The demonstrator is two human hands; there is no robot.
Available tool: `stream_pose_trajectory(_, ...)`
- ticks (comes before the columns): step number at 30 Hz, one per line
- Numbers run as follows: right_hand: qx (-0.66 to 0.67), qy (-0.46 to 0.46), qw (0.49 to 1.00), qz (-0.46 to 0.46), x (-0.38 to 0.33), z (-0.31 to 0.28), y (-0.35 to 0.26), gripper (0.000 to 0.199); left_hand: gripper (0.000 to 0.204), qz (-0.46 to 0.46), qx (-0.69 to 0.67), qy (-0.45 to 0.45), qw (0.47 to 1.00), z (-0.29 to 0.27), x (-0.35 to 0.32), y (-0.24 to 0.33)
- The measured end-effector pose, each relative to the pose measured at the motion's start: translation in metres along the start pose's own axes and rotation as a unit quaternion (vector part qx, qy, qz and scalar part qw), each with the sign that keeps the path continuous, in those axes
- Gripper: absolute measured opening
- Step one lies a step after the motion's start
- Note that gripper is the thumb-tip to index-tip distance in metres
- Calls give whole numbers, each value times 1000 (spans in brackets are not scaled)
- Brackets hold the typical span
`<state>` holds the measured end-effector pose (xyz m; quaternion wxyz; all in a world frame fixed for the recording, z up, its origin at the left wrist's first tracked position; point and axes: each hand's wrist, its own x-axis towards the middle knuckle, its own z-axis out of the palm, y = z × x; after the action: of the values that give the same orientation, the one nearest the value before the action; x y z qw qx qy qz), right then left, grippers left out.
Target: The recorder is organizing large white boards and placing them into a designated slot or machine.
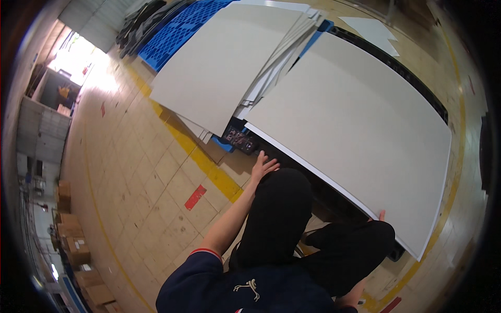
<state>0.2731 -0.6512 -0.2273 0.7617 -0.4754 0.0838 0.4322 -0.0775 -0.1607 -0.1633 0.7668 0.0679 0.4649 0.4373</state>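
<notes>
A stack of large pale grey boards (355,115) with a white front edge lies before my bent knees. My left hand (264,166) is by my left knee, fingers spread and holding nothing, close to the black pallet (282,155) under the stack. A dark patterned flat thing (240,140) lies just beyond its fingertips. Most of my right hand (382,215) is hidden behind my right knee. One fingertip of it shows at the front edge of the boards; its grip cannot be made out.
Another stack of pale boards (224,57), its sheets unevenly fanned, stands to the left. Behind it are a blue pallet (180,28) and dark folded material (143,23). White sheets (368,32) lie on the far floor. Yellow lines (195,156) mark the tiles; cardboard boxes (77,249) line the left.
</notes>
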Motion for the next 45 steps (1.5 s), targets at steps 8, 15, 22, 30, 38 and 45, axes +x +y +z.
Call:
stream_pose_trajectory(8, -228, -238, 944, -34, 5, 100, 50, 41, 20, 94, 169, 45, 980, -23, 21, -35)
stream_pose_trajectory(15, -381, -393, 835, -60, 49, 205, 90, 40, 21, 332, 298, 273, 852, -116, 15, 1)
stream_pose_trajectory(22, -553, -291, 773, -110, 68, 113, -26, 39, 27, 577, 378, 298, 660, -171, 43, 139)
stream_pose_trajectory(30, -627, 393, 638, -213, 68, -8, -235, 37, 64, 185, 847, 105, 487, 12, 93, 150)
stream_pose_trajectory(38, -606, 401, 682, -86, 95, -64, -253, 67, 76, 191, 880, 85, 426, -9, 113, 127)
stream_pose_trajectory(45, -643, 334, 687, -53, 95, -29, -263, 85, 63, 204, 849, 79, 480, -15, 81, 141)
